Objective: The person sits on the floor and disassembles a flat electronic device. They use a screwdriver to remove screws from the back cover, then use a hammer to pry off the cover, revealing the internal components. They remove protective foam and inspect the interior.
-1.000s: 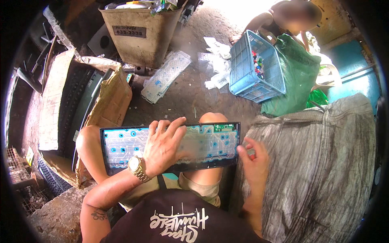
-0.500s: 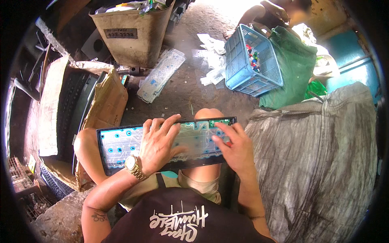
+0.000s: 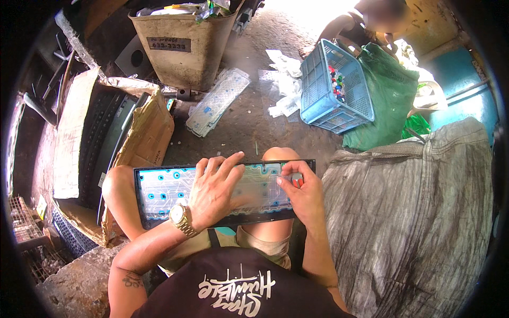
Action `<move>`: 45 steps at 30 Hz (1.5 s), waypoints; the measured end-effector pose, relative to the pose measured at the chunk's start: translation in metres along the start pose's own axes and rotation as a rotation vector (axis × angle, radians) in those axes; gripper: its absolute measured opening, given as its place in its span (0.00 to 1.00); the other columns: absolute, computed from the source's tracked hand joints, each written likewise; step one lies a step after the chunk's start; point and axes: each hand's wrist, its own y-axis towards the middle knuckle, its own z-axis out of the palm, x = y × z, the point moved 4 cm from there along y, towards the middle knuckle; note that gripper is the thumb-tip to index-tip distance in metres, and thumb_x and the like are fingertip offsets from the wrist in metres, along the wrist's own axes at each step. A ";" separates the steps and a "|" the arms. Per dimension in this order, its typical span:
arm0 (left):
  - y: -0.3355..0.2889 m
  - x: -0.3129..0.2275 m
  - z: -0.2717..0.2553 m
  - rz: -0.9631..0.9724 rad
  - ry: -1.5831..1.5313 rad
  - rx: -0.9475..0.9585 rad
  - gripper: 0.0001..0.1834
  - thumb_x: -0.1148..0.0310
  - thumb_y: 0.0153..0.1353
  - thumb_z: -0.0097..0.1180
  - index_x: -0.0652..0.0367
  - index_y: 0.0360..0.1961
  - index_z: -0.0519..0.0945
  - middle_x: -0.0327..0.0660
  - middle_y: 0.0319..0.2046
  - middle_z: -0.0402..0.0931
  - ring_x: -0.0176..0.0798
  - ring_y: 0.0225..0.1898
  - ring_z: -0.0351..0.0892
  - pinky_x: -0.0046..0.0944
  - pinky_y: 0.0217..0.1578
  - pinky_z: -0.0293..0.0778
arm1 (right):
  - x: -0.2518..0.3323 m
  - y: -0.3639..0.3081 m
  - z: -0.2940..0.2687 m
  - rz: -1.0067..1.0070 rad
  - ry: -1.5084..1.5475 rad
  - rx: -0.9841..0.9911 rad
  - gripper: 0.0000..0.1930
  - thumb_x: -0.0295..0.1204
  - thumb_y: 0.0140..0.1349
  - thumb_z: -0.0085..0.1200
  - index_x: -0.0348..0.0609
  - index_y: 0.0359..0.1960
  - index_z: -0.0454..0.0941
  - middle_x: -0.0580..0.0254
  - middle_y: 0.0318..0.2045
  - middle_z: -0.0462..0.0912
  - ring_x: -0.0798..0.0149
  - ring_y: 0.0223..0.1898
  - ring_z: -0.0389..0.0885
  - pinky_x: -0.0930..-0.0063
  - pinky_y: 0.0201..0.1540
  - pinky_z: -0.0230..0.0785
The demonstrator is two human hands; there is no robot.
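Observation:
Across my lap lies an opened keyboard (image 3: 265,216), its black tray holding a clear membrane sheet (image 3: 154,185) with blue-ringed spots and pale printed traces. My left hand (image 3: 214,185) rests over the middle of the sheet, fingers spread toward the far edge; its thumb is blurred. At the right end, my right hand (image 3: 298,188) is curled with thumb and forefinger together near the far right corner. A small red and grey object (image 3: 297,181) shows within its fingers, mostly hidden. The green circuit board at that corner is nearly covered by the right hand.
To the left stands a torn cardboard box (image 3: 151,135) of black keyboard parts. Beyond are a dirty beige bin (image 3: 185,63) and stacked membrane sheets (image 3: 220,100). A blue crate (image 3: 336,119) with colourful small pieces, a green sack (image 3: 389,85), another person (image 3: 347,29) and a large grey sack (image 3: 403,222) are rightward.
My right fingers have drawn in from a looser spread and now cover more of the green board. The left hand stays on the sheet. The whole view has shifted slightly.

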 end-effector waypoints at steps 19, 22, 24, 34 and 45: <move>0.000 -0.001 0.003 0.025 0.052 -0.013 0.29 0.50 0.48 0.71 0.58 0.45 0.78 0.40 0.66 0.69 0.49 0.54 0.70 0.52 0.56 0.62 | 0.021 -0.009 0.006 -0.225 -0.311 -0.112 0.19 0.28 0.57 0.67 0.41 0.52 0.82 0.62 0.37 0.77 0.68 0.30 0.75 0.74 0.33 0.70; -0.001 -0.001 0.003 0.037 0.069 -0.009 0.28 0.50 0.48 0.71 0.57 0.44 0.78 0.40 0.67 0.68 0.49 0.54 0.70 0.52 0.56 0.62 | 0.019 -0.009 0.005 -0.198 -0.297 -0.109 0.17 0.27 0.58 0.67 0.40 0.50 0.82 0.64 0.36 0.77 0.71 0.31 0.74 0.77 0.33 0.69; -0.001 0.000 0.004 0.039 0.087 0.007 0.27 0.51 0.49 0.71 0.57 0.43 0.78 0.39 0.67 0.68 0.49 0.55 0.70 0.52 0.56 0.62 | 0.017 -0.007 0.005 -0.190 -0.245 -0.105 0.15 0.25 0.58 0.67 0.40 0.47 0.82 0.65 0.36 0.76 0.72 0.31 0.74 0.78 0.33 0.68; 0.000 -0.003 0.000 0.026 0.056 -0.024 0.33 0.51 0.50 0.71 0.56 0.52 0.75 0.42 0.67 0.67 0.52 0.62 0.67 0.57 0.62 0.57 | 0.015 0.003 -0.004 -0.203 -0.106 -0.003 0.08 0.21 0.58 0.65 0.38 0.38 0.80 0.69 0.37 0.78 0.78 0.33 0.74 0.81 0.32 0.65; -0.007 -0.018 -0.067 0.069 -0.022 0.174 0.19 0.63 0.52 0.70 0.51 0.45 0.81 0.33 0.40 0.84 0.38 0.42 0.82 0.55 0.60 0.64 | 0.071 -0.058 -0.046 -0.638 -0.241 0.088 0.08 0.22 0.54 0.64 0.42 0.36 0.81 0.59 0.30 0.84 0.54 0.30 0.83 0.67 0.32 0.74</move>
